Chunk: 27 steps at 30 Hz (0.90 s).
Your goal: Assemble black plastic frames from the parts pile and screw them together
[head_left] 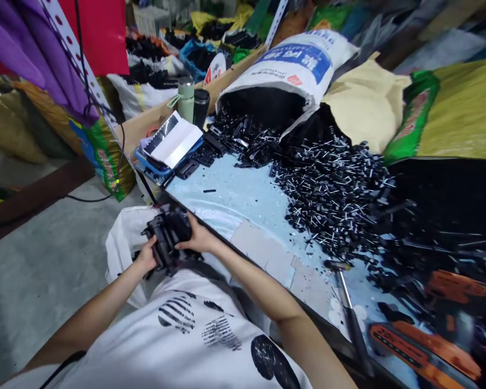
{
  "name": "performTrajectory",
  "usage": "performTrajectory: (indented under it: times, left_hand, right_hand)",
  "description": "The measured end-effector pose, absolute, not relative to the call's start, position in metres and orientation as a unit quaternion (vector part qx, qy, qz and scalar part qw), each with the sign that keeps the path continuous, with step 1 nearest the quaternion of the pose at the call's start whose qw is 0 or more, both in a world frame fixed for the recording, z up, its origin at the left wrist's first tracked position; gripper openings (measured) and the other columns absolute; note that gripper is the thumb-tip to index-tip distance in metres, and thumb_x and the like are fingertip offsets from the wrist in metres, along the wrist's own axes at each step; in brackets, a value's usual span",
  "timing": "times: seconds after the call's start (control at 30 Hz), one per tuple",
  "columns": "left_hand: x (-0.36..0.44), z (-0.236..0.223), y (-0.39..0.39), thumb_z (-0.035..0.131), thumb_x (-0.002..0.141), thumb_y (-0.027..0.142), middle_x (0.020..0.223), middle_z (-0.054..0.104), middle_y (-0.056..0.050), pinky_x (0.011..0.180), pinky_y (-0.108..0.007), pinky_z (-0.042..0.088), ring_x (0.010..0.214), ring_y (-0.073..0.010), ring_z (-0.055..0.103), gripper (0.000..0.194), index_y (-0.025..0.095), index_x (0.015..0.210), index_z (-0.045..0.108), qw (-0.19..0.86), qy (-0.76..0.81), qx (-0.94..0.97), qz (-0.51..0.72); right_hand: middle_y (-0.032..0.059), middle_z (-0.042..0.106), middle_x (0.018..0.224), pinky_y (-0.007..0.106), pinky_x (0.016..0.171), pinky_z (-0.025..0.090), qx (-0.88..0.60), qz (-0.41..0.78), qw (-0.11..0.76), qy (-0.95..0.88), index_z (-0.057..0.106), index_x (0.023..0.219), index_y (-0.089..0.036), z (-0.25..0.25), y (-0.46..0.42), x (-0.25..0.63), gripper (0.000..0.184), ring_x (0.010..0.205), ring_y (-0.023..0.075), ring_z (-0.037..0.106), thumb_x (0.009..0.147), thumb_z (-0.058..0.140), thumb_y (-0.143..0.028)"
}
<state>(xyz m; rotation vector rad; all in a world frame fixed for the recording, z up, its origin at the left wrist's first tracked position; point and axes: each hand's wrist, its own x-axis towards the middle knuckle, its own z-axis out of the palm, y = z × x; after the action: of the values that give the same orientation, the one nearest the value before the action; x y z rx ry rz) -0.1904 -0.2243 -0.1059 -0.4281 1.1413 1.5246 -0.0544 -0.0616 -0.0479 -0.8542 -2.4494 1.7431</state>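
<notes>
Between my two hands, off the table's near left edge, is a bunch of black plastic parts. My left hand grips the bunch from its left side. My right hand clasps it from the right, thumb and fingers around it. An open white sack sits just below and behind the parts, partly hidden by them. What exact kind of parts they are, I cannot make out.
The light blue tabletop bears a heap of small black pieces with metal pins. A white printed sack spills black parts. A hammer and orange power tools lie at right. A green bottle and blue tray stand at the far end.
</notes>
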Motion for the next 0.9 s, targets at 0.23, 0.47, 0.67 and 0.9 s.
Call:
performTrajectory:
  times: [0.23,0.47,0.67,0.9]
  left_hand:
    - [-0.27,-0.155,-0.293,0.068,0.068,0.039,0.081,0.071,-0.012,0.077,-0.047,0.053,0.089,-0.0344,0.067,0.039,0.016,0.098,0.062,0.497,0.751,-0.041,0.433]
    - [-0.247,-0.157,-0.203,0.058,0.077,0.036,0.129,0.052,-0.015,0.104,-0.043,0.037,0.124,-0.0264,0.047,0.052,0.02,0.125,0.044,0.203,0.865,0.211,0.407]
    - [-0.221,-0.081,-0.015,0.049,0.087,0.038,0.129,0.05,-0.017,0.11,-0.044,0.03,0.13,-0.027,0.037,0.046,0.014,0.125,0.045,-0.034,0.678,0.642,0.357]
    - [-0.241,-0.028,0.235,0.051,0.087,0.041,0.142,0.032,-0.026,0.111,-0.049,0.018,0.138,-0.0352,0.019,0.057,0.003,0.128,0.042,0.046,0.846,0.441,0.295]
  right_hand:
    - [0.0186,0.039,0.141,0.039,0.104,0.036,-0.226,0.592,-0.161,-0.757,0.013,0.148,-0.011,-0.129,-0.133,-0.124,0.134,0.127,0.0302,0.042,0.039,0.085,-0.041]
    - [0.0127,0.054,0.131,0.037,0.1,0.04,-0.215,0.524,-0.066,-0.821,0.045,0.136,-0.015,-0.095,-0.09,-0.067,0.079,0.118,0.0286,0.052,0.069,0.069,-0.05]
    - [0.0092,0.065,0.114,0.03,0.085,0.05,-0.223,0.556,0.055,-0.799,0.057,0.124,-0.017,-0.056,-0.068,-0.008,0.055,0.097,0.0212,0.064,0.076,0.065,-0.043]
    - [0.0063,0.069,0.096,0.025,0.08,0.052,-0.333,0.472,0.263,-0.773,0.065,0.107,-0.018,-0.056,-0.068,0.067,0.025,0.087,0.0148,0.066,0.087,0.054,-0.028]
